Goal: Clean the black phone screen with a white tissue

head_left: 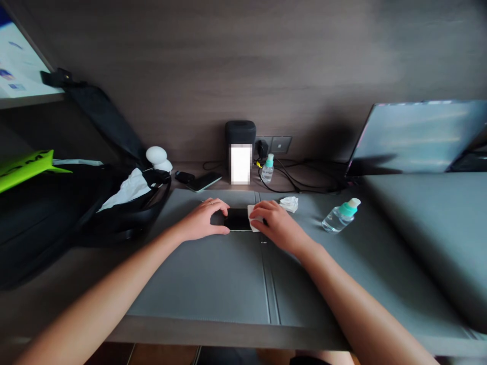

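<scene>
A black phone point(238, 219) lies flat on the grey desk mat point(213, 274). My left hand point(203, 219) grips the phone's left end, fingers curled over its edge. My right hand point(276, 220) presses a small white wipe point(252, 215) onto the phone's right end, fingers closed on the wipe. A crumpled white tissue point(289, 203) lies just behind my right hand. A small clear spray bottle with a teal cap point(340, 216) lies on its side to the right.
An open black bag point(95, 213) with white tissue in it fills the left. A second spray bottle point(268, 169), another phone point(203, 181), a black speaker point(240, 134), cables and wall sockets line the back. A tilted screen point(418, 137) stands at right.
</scene>
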Available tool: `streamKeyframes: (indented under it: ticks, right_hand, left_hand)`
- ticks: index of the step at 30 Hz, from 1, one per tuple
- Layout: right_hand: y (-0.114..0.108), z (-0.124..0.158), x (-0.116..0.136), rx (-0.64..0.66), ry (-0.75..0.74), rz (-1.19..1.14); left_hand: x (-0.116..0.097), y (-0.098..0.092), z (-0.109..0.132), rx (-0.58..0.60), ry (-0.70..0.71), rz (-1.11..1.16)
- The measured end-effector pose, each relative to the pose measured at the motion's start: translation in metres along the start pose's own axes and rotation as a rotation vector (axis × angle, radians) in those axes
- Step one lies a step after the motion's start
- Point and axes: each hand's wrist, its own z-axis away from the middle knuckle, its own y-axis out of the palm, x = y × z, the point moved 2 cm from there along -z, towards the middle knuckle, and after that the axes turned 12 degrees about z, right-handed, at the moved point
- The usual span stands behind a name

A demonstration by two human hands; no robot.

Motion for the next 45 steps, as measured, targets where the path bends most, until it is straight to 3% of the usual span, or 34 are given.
streamKeyframes:
  ticks: [16, 24, 32, 40, 45]
  right_hand:
    - [0.003, -0.002, 0.002, -0.020, 0.039, 0.033]
    - [-0.002, 0.006, -0.013, -0.004, 0.054, 0.044]
    - [-0.002, 0.004, 0.008, -0.078, 0.039, 0.155]
    - [0.009, 0.018, 0.028, 0.179, 0.021, 0.287]
    - [0.005, 0.020, 0.020, 0.211, 0.049, 0.321]
  left_hand:
    - [0.001, 0.000, 0.000, 0.001, -0.008, 0.003]
    - [0.000, 0.000, 0.000, 0.005, -0.010, 0.005]
    - [0.000, 0.000, 0.001, 0.000, -0.023, 0.004]
    - [0.001, 0.001, 0.000, -0.010, 0.014, 0.003]
    - [0.000, 0.000, 0.000, -0.011, 0.032, -0.001]
